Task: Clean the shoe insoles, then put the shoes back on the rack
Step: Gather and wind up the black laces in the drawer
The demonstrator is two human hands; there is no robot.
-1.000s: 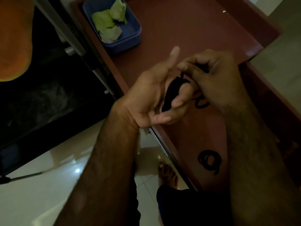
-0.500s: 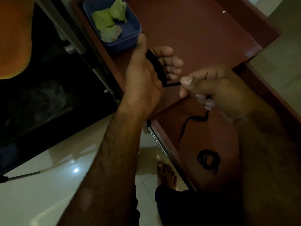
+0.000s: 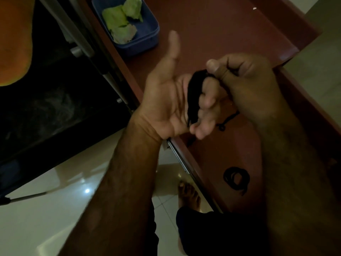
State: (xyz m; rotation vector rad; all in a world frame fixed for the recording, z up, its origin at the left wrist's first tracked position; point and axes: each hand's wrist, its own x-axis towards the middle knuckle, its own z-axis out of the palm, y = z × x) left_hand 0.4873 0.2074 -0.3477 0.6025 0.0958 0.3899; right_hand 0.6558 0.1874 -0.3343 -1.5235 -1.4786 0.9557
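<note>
Dim light; detail poor throughout.

Red-brown wooden top [image 3: 221, 34]: runs from 12 o'clock down to 5 o'clock, far end cut off by the frame. A thin metal strip follows its near edge; what it belongs to is unclear.

Pale tiled floor [image 3: 46, 209]: 7 to 8 o'clock, glossy, one bright reflection.

Dark mass [image 3: 46, 98] at 9 o'clock: black, almost featureless, cannot identify. Orange shape [image 3: 13, 43] at 10 o'clock, cut off at the left edge.

Both forearms enter from the bottom edge.

Left hand [image 3: 171, 100], centre: palm up, thumb straight and pointing to 12 o'clock, blurred. Fingers bent in towards the palm with the black lace [image 3: 193, 97] wound round them in a thick bundle.

Right hand [image 3: 245, 85], about 2 o'clock of centre, back towards the camera: closed tight, thumb pressed over the lace at the top of the bundle, touching the left fingertips. Its fingers hide how the lace runs through. A loose end [image 3: 223, 124] hangs out under it, over the top.

Blue tray [image 3: 147, 28], 11 to 12 o'clock on the top, far end cut off; crumpled green cloths [image 3: 120, 21] inside.

Bare foot [image 3: 189, 194], 6 o'clock, on the floor, heel hidden.

Second lace, coiled [image 3: 236, 179], flat on the top at 5 o'clock, well apart from the hands.
</note>
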